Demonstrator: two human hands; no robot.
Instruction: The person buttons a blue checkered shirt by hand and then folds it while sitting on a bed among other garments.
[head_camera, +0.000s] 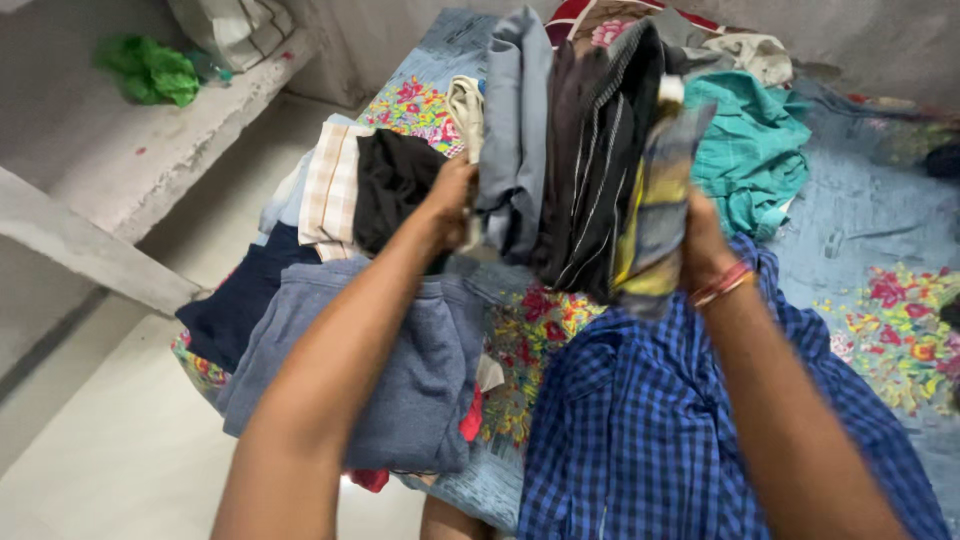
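Observation:
Both my hands hold up a stack of folded clothes (575, 150) between them, above a bed. My left hand (450, 200) presses the stack's left side, against a grey-blue garment. My right hand (703, 245), with red bangles on its wrist, presses the right side, against a blurred yellow-and-grey checked cloth. The stack's middle holds dark, striped pieces. Under my right arm a blue checked shirt (640, 430) lies spread flat. Below my left arm sits a grey-blue sweatshirt (420, 370).
A floral blue bedsheet (880, 300) covers the bed. A teal garment (750, 150) lies at the back right. Black, checked and navy clothes (340, 190) are piled at the bed's left edge. A concrete shelf (150, 140) with a green bag (150, 70) runs along the left.

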